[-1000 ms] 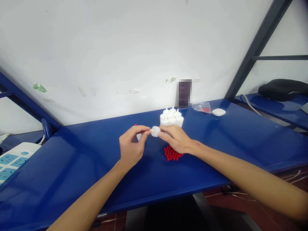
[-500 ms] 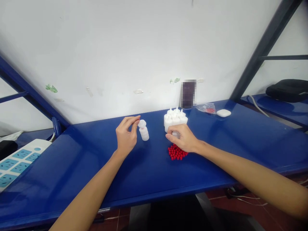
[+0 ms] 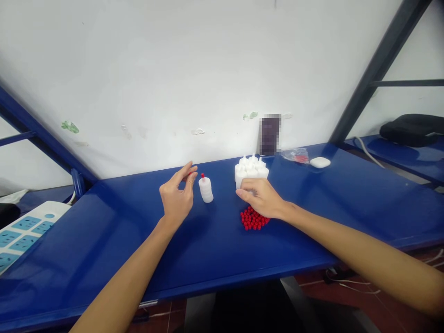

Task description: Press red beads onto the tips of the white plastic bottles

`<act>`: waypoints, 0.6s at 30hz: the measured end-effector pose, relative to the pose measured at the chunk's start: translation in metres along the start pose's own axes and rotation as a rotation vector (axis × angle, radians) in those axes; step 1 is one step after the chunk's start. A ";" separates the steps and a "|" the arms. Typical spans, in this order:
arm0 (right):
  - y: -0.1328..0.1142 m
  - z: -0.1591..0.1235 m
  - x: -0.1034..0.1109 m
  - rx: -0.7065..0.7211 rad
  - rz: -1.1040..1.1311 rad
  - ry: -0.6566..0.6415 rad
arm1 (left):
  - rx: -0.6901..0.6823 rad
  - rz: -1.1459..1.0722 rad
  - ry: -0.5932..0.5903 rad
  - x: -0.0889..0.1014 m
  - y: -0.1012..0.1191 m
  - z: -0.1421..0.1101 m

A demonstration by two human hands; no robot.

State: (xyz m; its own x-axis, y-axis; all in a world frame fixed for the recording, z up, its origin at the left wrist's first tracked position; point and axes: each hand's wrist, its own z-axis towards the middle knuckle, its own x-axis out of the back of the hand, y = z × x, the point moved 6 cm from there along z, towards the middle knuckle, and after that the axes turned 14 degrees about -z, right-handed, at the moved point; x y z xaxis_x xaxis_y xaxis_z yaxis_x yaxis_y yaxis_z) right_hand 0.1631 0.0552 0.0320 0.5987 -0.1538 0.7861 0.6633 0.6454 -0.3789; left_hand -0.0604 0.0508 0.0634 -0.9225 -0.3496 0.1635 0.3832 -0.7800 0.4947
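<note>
A small white bottle with a red cap [image 3: 206,188] stands upright on the blue table [image 3: 222,249]. My left hand [image 3: 176,198] hovers just left of it, fingers spread and holding nothing. My right hand [image 3: 262,197] rests on the table with its fingers curled against the front of a cluster of white bottles [image 3: 251,169]; whether it grips one is hidden. A pile of small red caps [image 3: 254,219] lies just under that hand.
A white power strip with blue sockets [image 3: 21,231] sits at the far left. A clear bag with red bits [image 3: 295,155] and a small white case [image 3: 319,162] lie near the wall. A dark bag [image 3: 412,128] rests on the neighbouring table. A dark frame post [image 3: 374,69] rises at the right.
My left hand set the capped bottle upright on the table and let go, drawing back leftward. My right hand moved from the shared bottle to the bottle cluster.
</note>
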 end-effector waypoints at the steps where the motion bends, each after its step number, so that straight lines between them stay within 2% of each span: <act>1: 0.000 0.000 0.000 -0.006 0.012 -0.004 | -0.051 0.015 0.031 0.001 0.007 -0.001; 2: 0.000 0.000 0.001 -0.007 0.031 -0.011 | -0.119 0.032 0.041 0.001 0.016 -0.002; 4: -0.005 -0.001 0.001 0.023 0.087 -0.042 | -0.250 0.035 -0.016 -0.008 0.036 -0.009; 7: -0.021 -0.005 0.000 0.143 0.197 -0.142 | -0.383 -0.048 -0.230 -0.032 0.061 -0.026; 10: -0.039 -0.010 -0.005 0.266 0.338 -0.237 | -0.487 -0.185 -0.337 -0.047 0.079 -0.042; 14: -0.053 -0.014 -0.007 0.339 0.487 -0.258 | -0.515 -0.259 -0.360 -0.049 0.091 -0.047; 18: -0.058 -0.014 -0.008 0.335 0.549 -0.289 | -0.524 -0.278 -0.355 -0.047 0.100 -0.044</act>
State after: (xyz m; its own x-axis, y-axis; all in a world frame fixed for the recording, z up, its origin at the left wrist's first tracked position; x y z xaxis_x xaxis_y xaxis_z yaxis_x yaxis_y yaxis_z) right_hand 0.1264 0.0088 0.0407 0.6328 0.4356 0.6401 0.0972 0.7755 -0.6238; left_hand 0.0231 -0.0336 0.0675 -0.9144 0.0211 0.4042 0.0194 -0.9952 0.0958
